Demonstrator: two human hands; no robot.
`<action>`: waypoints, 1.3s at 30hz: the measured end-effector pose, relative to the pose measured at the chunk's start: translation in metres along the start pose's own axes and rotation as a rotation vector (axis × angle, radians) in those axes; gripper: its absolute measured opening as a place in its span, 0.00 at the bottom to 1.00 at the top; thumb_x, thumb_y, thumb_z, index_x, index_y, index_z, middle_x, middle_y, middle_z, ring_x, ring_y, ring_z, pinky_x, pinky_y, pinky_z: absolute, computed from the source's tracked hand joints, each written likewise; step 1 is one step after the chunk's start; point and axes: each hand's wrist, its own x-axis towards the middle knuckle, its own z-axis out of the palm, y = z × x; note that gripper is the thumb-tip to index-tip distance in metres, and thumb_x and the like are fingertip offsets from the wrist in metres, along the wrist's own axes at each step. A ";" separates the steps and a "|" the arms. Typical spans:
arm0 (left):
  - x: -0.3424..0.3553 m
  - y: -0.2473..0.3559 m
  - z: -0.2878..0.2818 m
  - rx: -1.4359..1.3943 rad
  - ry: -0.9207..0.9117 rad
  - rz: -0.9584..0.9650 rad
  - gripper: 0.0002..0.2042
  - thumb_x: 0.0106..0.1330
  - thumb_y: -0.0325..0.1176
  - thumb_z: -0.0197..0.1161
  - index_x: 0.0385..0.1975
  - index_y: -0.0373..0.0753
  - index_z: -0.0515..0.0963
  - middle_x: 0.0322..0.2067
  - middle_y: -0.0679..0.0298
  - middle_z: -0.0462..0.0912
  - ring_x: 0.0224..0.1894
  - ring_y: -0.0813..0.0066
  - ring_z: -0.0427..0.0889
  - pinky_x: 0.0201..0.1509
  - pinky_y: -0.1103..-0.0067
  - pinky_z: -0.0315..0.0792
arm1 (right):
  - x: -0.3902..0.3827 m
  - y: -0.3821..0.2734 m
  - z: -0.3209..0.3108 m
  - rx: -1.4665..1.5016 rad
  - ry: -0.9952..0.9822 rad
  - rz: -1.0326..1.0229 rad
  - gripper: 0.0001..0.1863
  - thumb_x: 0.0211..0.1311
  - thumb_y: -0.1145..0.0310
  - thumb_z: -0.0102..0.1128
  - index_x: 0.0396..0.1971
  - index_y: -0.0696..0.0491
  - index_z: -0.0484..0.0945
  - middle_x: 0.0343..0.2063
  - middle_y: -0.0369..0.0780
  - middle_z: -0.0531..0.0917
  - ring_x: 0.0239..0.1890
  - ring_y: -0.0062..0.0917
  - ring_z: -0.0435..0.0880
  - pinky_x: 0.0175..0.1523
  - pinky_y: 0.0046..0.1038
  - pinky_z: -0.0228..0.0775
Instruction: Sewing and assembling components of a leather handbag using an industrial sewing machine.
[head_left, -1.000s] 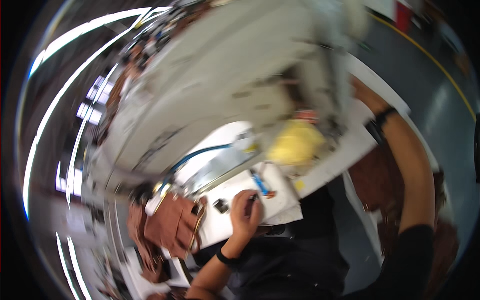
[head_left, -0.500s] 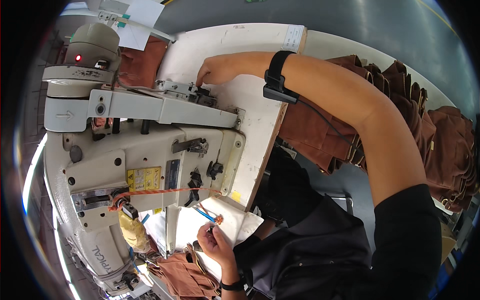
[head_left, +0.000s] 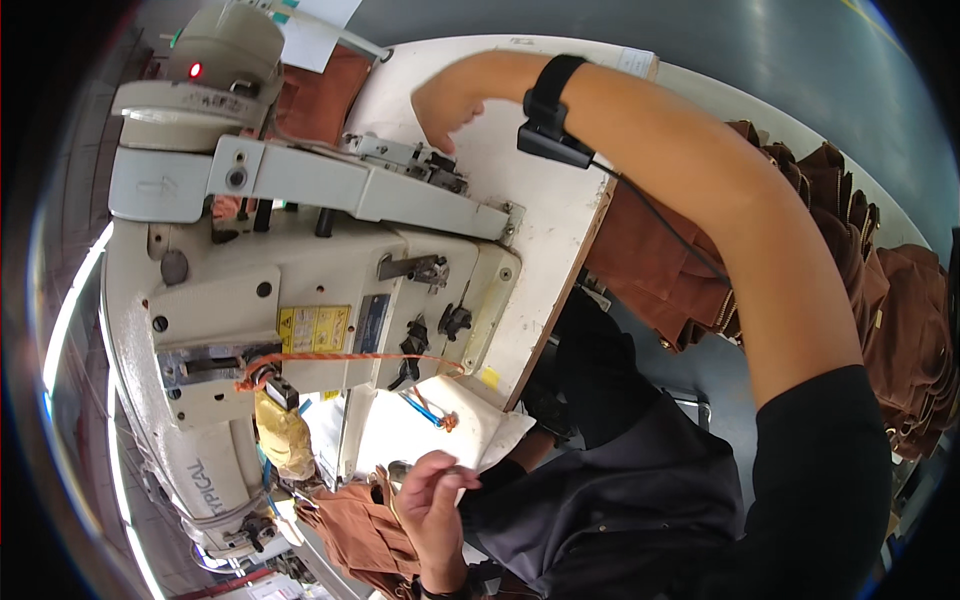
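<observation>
My right hand (head_left: 450, 103) hovers just above the bobbin winder (head_left: 405, 158) of a large off-white sewing machine (head_left: 330, 260). Its fingers are bent and apart, and I see nothing held in them. Lower down, my left hand (head_left: 432, 510) is closed in a pinch; a small dark thing shows between thumb and fingers, too small to name. Close by it lie brown fabric pieces (head_left: 360, 525) and a blue-handled tool with an orange tuft (head_left: 425, 411). An orange cord (head_left: 360, 356) stretches across the machine's body.
Stacks of brown pieces with zippers (head_left: 845, 230) lie along the right side of the white table (head_left: 540, 260). Another brown piece (head_left: 318, 100) lies behind the machine arm. A yellow wrapped bundle (head_left: 283, 437) hangs from the machine. Black straps sit on my wrists.
My right hand has lifted off the bobbin winder. The left hand has turned and stays pinched. The whole view has shifted, with the machine now further right.
</observation>
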 end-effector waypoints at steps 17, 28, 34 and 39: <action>0.229 0.000 0.209 -0.404 -0.283 -0.203 0.18 0.70 0.21 0.56 0.60 0.33 0.75 0.41 0.64 0.81 0.40 0.75 0.80 0.45 0.75 0.78 | 0.001 0.021 0.026 -0.052 0.135 -0.237 0.14 0.60 0.61 0.73 0.44 0.49 0.94 0.40 0.42 0.94 0.44 0.33 0.91 0.50 0.38 0.80; 0.285 -0.007 0.262 -0.443 0.098 0.096 0.24 0.78 0.41 0.59 0.67 0.32 0.68 0.38 0.65 0.75 0.38 0.79 0.77 0.39 0.79 0.80 | -0.070 -0.013 0.010 0.112 0.017 0.132 0.27 0.78 0.47 0.54 0.42 0.56 0.91 0.44 0.45 0.92 0.42 0.38 0.91 0.46 0.42 0.83; 0.289 -0.006 0.264 -0.483 0.117 0.006 0.24 0.83 0.51 0.52 0.60 0.33 0.69 0.32 0.67 0.74 0.30 0.78 0.76 0.34 0.78 0.80 | -0.086 -0.030 -0.009 0.099 -0.198 0.149 0.35 0.80 0.44 0.50 0.40 0.65 0.88 0.33 0.48 0.90 0.36 0.39 0.91 0.45 0.39 0.88; 0.292 -0.013 0.263 -0.472 0.076 0.018 0.21 0.83 0.53 0.51 0.48 0.37 0.74 0.28 0.68 0.78 0.24 0.78 0.77 0.29 0.76 0.79 | -0.062 -0.045 -0.019 -0.193 -0.119 0.237 0.37 0.73 0.38 0.57 0.36 0.65 0.87 0.30 0.50 0.89 0.32 0.40 0.90 0.38 0.40 0.86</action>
